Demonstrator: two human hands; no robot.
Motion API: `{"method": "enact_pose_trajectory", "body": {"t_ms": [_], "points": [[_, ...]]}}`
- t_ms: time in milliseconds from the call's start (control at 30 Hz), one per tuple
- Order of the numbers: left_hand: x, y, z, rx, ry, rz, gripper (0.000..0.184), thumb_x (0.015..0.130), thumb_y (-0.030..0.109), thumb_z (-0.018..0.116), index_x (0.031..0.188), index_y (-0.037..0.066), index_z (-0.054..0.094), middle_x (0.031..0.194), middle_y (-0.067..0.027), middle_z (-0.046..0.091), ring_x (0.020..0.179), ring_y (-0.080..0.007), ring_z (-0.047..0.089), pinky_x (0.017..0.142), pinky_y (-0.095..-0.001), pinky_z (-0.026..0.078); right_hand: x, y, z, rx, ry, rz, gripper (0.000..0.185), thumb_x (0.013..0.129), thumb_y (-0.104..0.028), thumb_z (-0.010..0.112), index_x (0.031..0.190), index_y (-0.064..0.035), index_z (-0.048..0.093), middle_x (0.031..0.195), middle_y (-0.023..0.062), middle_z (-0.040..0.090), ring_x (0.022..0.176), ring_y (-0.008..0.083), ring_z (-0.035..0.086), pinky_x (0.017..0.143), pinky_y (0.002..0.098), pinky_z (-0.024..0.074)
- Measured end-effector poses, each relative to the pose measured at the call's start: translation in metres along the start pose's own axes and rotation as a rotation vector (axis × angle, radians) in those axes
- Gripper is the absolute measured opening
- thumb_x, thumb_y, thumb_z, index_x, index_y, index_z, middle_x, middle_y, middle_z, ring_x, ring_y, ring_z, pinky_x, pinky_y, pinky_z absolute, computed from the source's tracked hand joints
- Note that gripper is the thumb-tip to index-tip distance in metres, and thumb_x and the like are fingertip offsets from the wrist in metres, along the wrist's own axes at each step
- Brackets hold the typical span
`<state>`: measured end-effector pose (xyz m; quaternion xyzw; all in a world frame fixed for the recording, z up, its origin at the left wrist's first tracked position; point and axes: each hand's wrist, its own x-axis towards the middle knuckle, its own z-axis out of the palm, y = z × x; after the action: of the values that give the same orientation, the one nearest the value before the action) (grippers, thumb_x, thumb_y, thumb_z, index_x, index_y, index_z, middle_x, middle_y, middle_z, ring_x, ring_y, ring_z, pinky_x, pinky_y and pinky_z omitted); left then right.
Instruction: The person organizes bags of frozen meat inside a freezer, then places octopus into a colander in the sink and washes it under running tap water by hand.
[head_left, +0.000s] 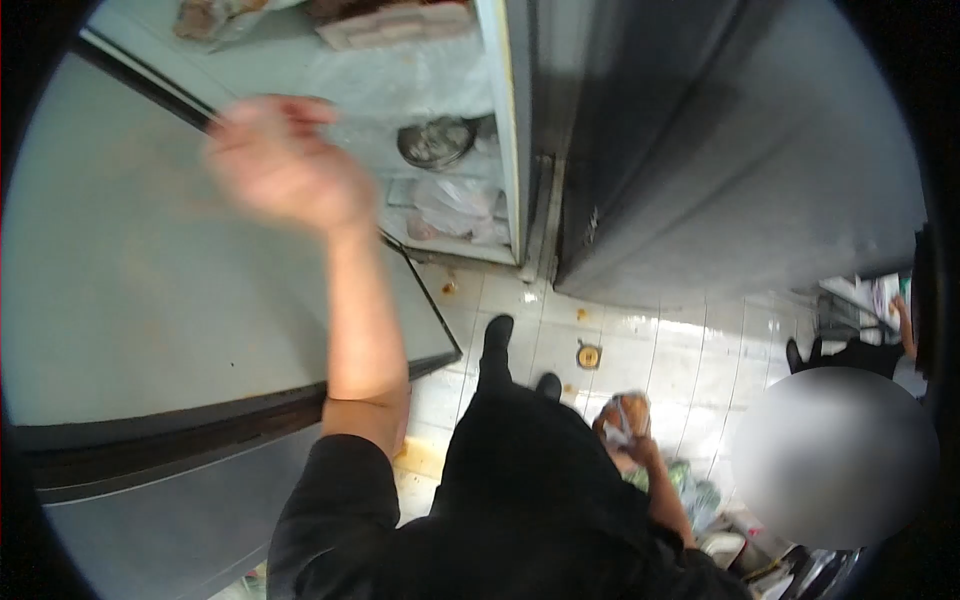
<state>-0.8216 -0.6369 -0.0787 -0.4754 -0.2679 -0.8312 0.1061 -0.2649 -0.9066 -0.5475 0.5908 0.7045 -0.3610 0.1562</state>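
Gripping wrapped bundle (629, 408) low at R side w/ R hand (636, 450) closed on it; prob. handling soft, slick, lightish, best cupping underneath. Holding up L hand (282, 162) nr fridge door (150, 290), too blurred for telling spread or hold.

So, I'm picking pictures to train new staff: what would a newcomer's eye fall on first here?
Probably the left hand, a raised blur at upper left before the open fridge. Next, perhaps, the right hand, low and right of centre, gripping a bag of something orange-brown. The floor drain, just below and right of the middle, may also stand out.
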Motion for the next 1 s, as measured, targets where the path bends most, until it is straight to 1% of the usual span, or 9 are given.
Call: {"method": "enact_pose_trajectory", "body": {"t_ms": [100, 133, 200, 267, 467, 600, 667, 767, 1000], "points": [[-0.087, -0.119, -0.036, 0.259, 0.323, -0.6, 0.018, 0.091, 0.015, 0.057, 0.09, 0.006, 0.042, 0.068, -0.003, 0.047, 0.053, -0.0124, 0.048, 0.045, -0.0271, 0.04, -0.004, 0.001, 0.009, 0.012, -0.086, 0.127, 0.065, 0.072, -0.061, 0.064, 0.104, -0.0043, 0.066, 0.102, 0.0205, 0.066, 0.099, 0.0355, 0.062, 0.083, 0.0437, 0.0495], [-0.134, -0.203, -0.09, 0.56, 0.326, -0.543, 0.02, 0.091, 0.018, 0.057, 0.09, 0.005, 0.042, 0.071, -0.0053, 0.048, 0.055, -0.0131, 0.05, 0.045, -0.0272, 0.041, -0.01, -0.014, -0.005, 0.068, -0.083, 0.163, 0.063, 0.071, -0.059, 0.067, 0.103, -0.0036, 0.066, 0.102, 0.0218, 0.065, 0.1, 0.0356, 0.062, 0.084, 0.0427, 0.0498], [-0.147, -0.201, -0.095, 0.451, 0.304, -1.242, 0.022, 0.09, 0.019, 0.057, 0.094, 0.003, 0.043, 0.082, -0.0087, 0.05, 0.056, -0.0152, 0.052, 0.045, -0.0267, 0.041, -0.017, -0.023, -0.011, 0.177, -0.095, 0.24, 0.062, 0.069, -0.055, 0.072, 0.103, -0.0028, 0.067, 0.101, 0.0227, 0.066, 0.098, 0.0361, 0.062, 0.085, 0.0415, 0.0502], [-0.15, -0.195, -0.088, 0.614, 0.057, -1.449, 0.025, 0.09, 0.02, 0.058, 0.096, 0.001, 0.043, 0.099, -0.0125, 0.048, 0.069, -0.0202, 0.056, 0.05, -0.0283, 0.05, -0.022, -0.028, -0.007, 0.166, -0.063, 0.311, 0.06, 0.066, -0.051, 0.075, 0.101, -0.0024, 0.068, 0.098, 0.0227, 0.066, 0.096, 0.0361, 0.063, 0.084, 0.041, 0.0508], [-0.173, -0.237, -0.11, 0.342, 0.065, -1.491, 0.024, 0.087, 0.013, 0.055, 0.103, -0.001, 0.046, 0.111, -0.0157, 0.043, 0.096, -0.0267, 0.053, 0.074, -0.0379, 0.062, -0.001, -0.007, -0.001, 0.144, -0.124, 0.331, 0.067, 0.064, -0.05, 0.076, 0.103, 0.0042, 0.066, 0.098, 0.0257, 0.066, 0.096, 0.0352, 0.064, 0.084, 0.0413, 0.0506], [-0.169, -0.236, -0.112, 0.293, 0.123, -1.418, 0.022, 0.086, 0.009, 0.052, 0.104, -0.003, 0.047, 0.111, -0.0163, 0.044, 0.094, -0.0263, 0.054, 0.073, -0.0409, 0.062, 0.029, -0.008, 0.012, 0.095, -0.162, 0.231, 0.063, 0.07, -0.052, 0.069, 0.101, 0.0025, 0.065, 0.094, 0.0259, 0.065, 0.096, 0.0398, 0.062, 0.082, 0.0458, 0.0502], [-0.173, -0.252, -0.127, 0.022, 0.028, -1.606, 0.019, 0.085, 0.006, 0.051, 0.1, -0.004, 0.048, 0.109, -0.0171, 0.046, 0.094, -0.027, 0.054, 0.073, -0.0427, 0.062, 0.048, 0.006, 0.032, -0.007, -0.194, 0.262, 0.061, 0.069, -0.052, 0.069, 0.1, 0.001, 0.065, 0.091, 0.027, 0.065, 0.094, 0.0415, 0.062, 0.081, 0.0467, 0.05], [-0.171, -0.255, -0.122, 0.038, 0.0, -1.557, 0.017, 0.08, 0.003, 0.052, 0.092, -0.009, 0.052, 0.098, -0.0201, 0.054, 0.087, -0.0287, 0.059, 0.069, -0.0411, 0.063, 0.069, -0.016, 0.012, 0.049, -0.138, 0.342, 0.05, 0.07, -0.043, 0.071, 0.095, 0.0007, 0.066, 0.091, 0.0265, 0.065, 0.092, 0.0411, 0.063, 0.081, 0.047, 0.0501], [-0.183, -0.262, -0.136, -0.138, -0.012, -1.562, 0.026, 0.08, 0.002, 0.052, 0.102, -0.01, 0.046, 0.107, -0.0221, 0.046, 0.094, -0.0354, 0.058, 0.074, -0.0424, 0.062, 0.153, 0.005, 0.047, -0.029, -0.14, 0.263, 0.05, 0.07, -0.044, 0.073, 0.092, 0.0, 0.064, 0.09, 0.0241, 0.066, 0.089, 0.0414, 0.063, 0.078, 0.0468, 0.0508]]}}
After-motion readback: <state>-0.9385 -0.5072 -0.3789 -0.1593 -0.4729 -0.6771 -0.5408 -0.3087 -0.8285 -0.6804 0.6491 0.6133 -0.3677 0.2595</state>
